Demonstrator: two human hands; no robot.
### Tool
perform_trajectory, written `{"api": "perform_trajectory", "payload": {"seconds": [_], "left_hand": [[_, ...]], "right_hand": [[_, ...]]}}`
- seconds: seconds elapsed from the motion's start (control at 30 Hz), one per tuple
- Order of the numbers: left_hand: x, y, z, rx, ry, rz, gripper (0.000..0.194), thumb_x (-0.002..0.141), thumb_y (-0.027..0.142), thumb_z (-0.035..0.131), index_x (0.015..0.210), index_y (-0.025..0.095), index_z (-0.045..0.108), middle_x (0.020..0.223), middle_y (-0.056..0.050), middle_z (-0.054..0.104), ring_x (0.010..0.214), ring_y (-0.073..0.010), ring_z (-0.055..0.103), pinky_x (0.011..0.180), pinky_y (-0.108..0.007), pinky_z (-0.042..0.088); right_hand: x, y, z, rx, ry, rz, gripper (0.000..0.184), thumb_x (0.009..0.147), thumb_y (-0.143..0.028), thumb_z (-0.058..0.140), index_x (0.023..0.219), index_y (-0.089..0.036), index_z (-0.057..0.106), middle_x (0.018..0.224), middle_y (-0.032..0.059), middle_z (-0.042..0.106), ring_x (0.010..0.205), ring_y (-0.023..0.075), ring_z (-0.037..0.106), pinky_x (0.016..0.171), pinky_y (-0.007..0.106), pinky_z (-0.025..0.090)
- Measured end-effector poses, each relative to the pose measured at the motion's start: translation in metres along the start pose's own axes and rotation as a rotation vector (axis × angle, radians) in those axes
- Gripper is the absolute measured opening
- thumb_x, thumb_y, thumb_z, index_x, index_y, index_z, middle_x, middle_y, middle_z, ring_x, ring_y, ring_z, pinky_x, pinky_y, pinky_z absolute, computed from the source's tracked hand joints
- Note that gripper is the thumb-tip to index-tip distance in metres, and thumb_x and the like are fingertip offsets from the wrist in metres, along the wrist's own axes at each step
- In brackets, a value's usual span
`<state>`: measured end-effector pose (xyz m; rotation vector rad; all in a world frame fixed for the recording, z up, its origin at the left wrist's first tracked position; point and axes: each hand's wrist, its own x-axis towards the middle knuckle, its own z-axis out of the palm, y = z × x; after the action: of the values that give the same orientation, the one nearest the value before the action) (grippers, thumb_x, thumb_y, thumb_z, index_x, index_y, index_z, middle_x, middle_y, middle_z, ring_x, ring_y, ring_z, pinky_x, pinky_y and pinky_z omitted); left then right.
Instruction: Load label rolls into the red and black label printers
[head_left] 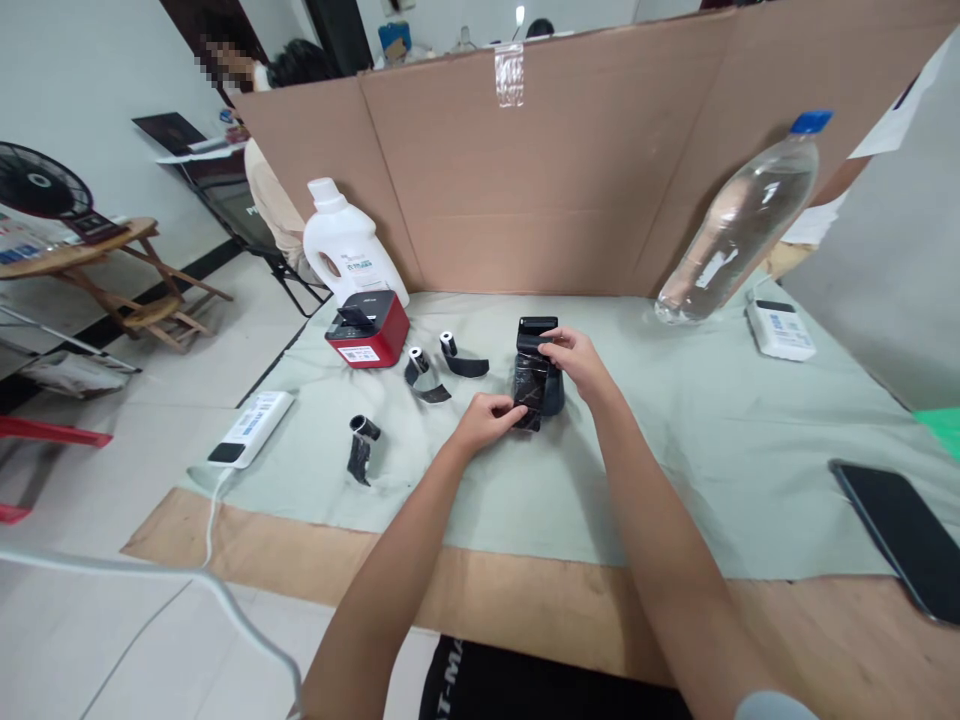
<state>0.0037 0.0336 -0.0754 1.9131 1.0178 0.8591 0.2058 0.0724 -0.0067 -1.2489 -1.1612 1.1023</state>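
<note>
A small black device (553, 392) with a glossy, creased black face (531, 378) and a raised black top part (538, 326) sits mid-table; its exact kind cannot be made out. My left hand (486, 421) is closed, fingertips at the lower left edge of the glossy face. At the upper right, my right hand (576, 362) has its fingers closed on the device just under the top part. Left of it lie small rolls with curled black strips: one roll (448, 345), a second roll (418, 361) and, nearer me, a third roll (364, 428).
A red and black box (375, 340) and white jug (360, 245) stand back left. Cardboard (525, 180) walls the rear; a clear bottle (750, 225) leans right. White devices (255, 428) (780, 330) flank the cloth (675, 470). A phone (904, 535) lies front right. A person (274, 200) sits beyond.
</note>
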Motion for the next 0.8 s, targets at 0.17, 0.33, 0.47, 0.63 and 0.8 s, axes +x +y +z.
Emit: {"api": "perform_trajectory", "payload": {"seconds": [0.17, 0.33, 0.47, 0.63, 0.8], "left_hand": [[-0.001, 0.003, 0.0, -0.007, -0.036, -0.024, 0.052, 0.09, 0.052, 0.06, 0.052, 0.016, 0.056, 0.049, 0.002, 0.052, 0.051, -0.0089, 0.041, 0.053, -0.023, 0.032], [-0.001, 0.008, 0.001, -0.066, -0.097, -0.062, 0.054, 0.09, 0.053, 0.059, 0.051, 0.016, 0.055, 0.046, 0.003, 0.048, 0.048, -0.0084, 0.039, 0.051, -0.024, 0.03], [-0.001, 0.009, 0.002, -0.12, -0.138, -0.079, 0.054, 0.091, 0.053, 0.059, 0.052, 0.016, 0.056, 0.047, 0.003, 0.048, 0.048, -0.0081, 0.04, 0.052, -0.024, 0.031], [-0.001, 0.01, 0.003, -0.156, -0.163, -0.088, 0.054, 0.091, 0.053, 0.06, 0.053, 0.016, 0.056, 0.048, 0.003, 0.049, 0.049, -0.0081, 0.04, 0.052, -0.024, 0.03], [-0.001, 0.01, 0.003, -0.178, -0.152, -0.098, 0.055, 0.09, 0.055, 0.06, 0.053, 0.016, 0.056, 0.048, 0.003, 0.048, 0.048, -0.0081, 0.039, 0.052, -0.024, 0.03]], "right_hand": [[0.005, 0.009, -0.006, -0.006, 0.026, -0.032, 0.038, 0.055, -0.04, 0.075, 0.084, -0.02, 0.06, 0.068, -0.0043, 0.058, 0.066, 0.0136, 0.053, 0.066, 0.029, 0.04], [0.009, 0.019, -0.013, 0.027, 0.028, -0.028, 0.037, 0.058, -0.039, 0.075, 0.086, -0.02, 0.061, 0.067, -0.0053, 0.058, 0.064, 0.0128, 0.052, 0.067, 0.028, 0.039], [0.009, 0.025, -0.014, 0.067, 0.026, 0.002, 0.041, 0.056, -0.042, 0.08, 0.086, -0.02, 0.061, 0.068, -0.0052, 0.06, 0.066, 0.013, 0.053, 0.07, 0.028, 0.041], [0.012, 0.033, -0.017, 0.081, -0.002, -0.034, 0.045, 0.056, -0.046, 0.084, 0.085, -0.021, 0.061, 0.077, -0.0014, 0.067, 0.075, 0.0152, 0.059, 0.075, 0.029, 0.043], [0.012, 0.036, -0.018, 0.017, 0.033, -0.047, 0.047, 0.059, -0.056, 0.084, 0.078, -0.021, 0.059, 0.069, -0.0026, 0.062, 0.068, 0.0137, 0.054, 0.069, 0.028, 0.041]]}}
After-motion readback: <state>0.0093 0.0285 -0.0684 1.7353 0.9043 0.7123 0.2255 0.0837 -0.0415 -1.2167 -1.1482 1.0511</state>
